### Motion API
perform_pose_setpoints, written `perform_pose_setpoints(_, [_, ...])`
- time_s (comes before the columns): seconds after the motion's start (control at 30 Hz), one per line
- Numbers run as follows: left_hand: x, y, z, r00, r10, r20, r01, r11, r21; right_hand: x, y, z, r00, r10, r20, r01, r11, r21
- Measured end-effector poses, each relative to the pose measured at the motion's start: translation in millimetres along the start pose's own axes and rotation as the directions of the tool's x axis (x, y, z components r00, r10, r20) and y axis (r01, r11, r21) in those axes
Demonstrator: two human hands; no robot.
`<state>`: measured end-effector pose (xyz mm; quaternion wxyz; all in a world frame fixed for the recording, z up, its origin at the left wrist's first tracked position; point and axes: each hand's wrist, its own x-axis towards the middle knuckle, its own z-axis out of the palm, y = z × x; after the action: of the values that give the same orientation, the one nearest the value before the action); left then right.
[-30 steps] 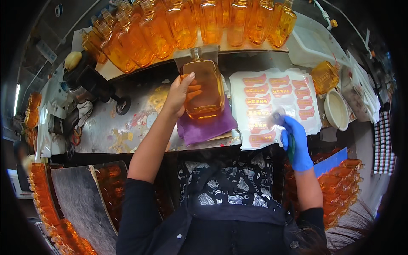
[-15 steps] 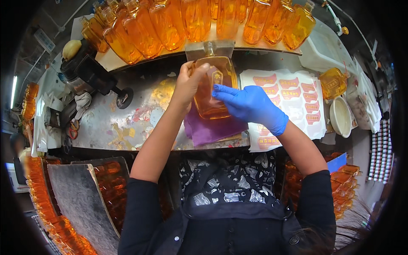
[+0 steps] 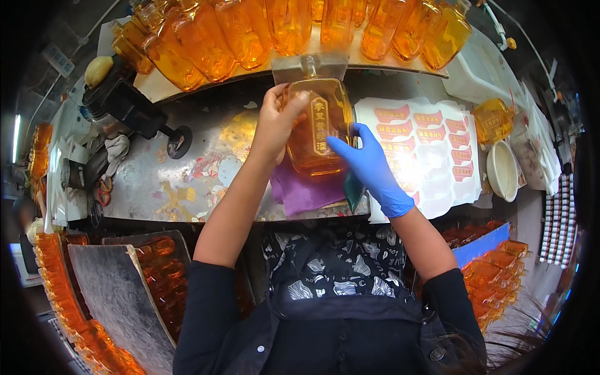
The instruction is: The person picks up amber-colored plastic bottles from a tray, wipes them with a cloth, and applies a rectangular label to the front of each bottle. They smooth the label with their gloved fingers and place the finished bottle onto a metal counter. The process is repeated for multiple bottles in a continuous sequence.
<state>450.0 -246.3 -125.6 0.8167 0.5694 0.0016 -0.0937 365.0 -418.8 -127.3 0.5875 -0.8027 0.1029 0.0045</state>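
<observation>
An amber flat-sided glass bottle [image 3: 304, 142] lies tilted on the bench, its neck pointing away from me. A narrow gold-edged label [image 3: 319, 115] runs down its front face. My bare left hand [image 3: 281, 119] grips the bottle's upper left side, thumb across the front. My right hand [image 3: 374, 167], in a blue glove, is at the lower right side, thumb on the front by the label and fingers around the edge. Beneath the bottle is a purple cloth [image 3: 300, 190]. A dark green flat piece [image 3: 354, 190] shows below my right hand; whether that hand holds it is unclear.
Amber bottles [image 3: 244, 34] stand in a row on a raised board [image 3: 169, 94]. Sheets of pink-and-gold stickers [image 3: 431, 144] lie right, beside a pale bowl [image 3: 502, 170] and another labelled bottle [image 3: 492, 120]. A black device [image 3: 125, 103] stands left. More bottles [image 3: 494, 281] are stacked below.
My right hand has shifted from rubbing distance over the label to the bottle's right edge, uncovering more of the label. The green piece has come into sight. My left hand keeps its grip.
</observation>
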Motion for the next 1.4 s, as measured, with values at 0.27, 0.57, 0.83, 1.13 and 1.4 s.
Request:
perform_pose_setpoints(0.27, [-4, -1, 7, 0.997, 0.066, 0.027, -0.065, 0.997, -0.036, 2, 3, 0, 0.999, 0.017, 0.047, -0.023, 0.992, 0.122])
perform_pose_setpoints(0.57, [-5, 0, 10, 0.996, 0.090, -0.004, -0.090, 0.996, 0.002, 6, 1, 3, 0.998, 0.026, 0.054, -0.030, 0.996, 0.086])
perform_pose_setpoints(0.83, [-5, 1, 10, 0.997, 0.082, -0.009, -0.083, 0.996, -0.023, 7, 0, 4, 0.999, 0.030, 0.045, -0.035, 0.992, 0.118])
perform_pose_setpoints(1.13, [-3, -1, 8, 0.997, 0.074, 0.001, -0.073, 0.995, -0.061, 5, -2, 5, 0.998, 0.020, 0.063, -0.032, 0.978, 0.205])
perform_pose_setpoints(1.4, [-3, 0, 9, 0.997, 0.077, -0.007, -0.077, 0.995, -0.068, 6, 0, 3, 0.998, 0.023, 0.056, -0.029, 0.992, 0.122])
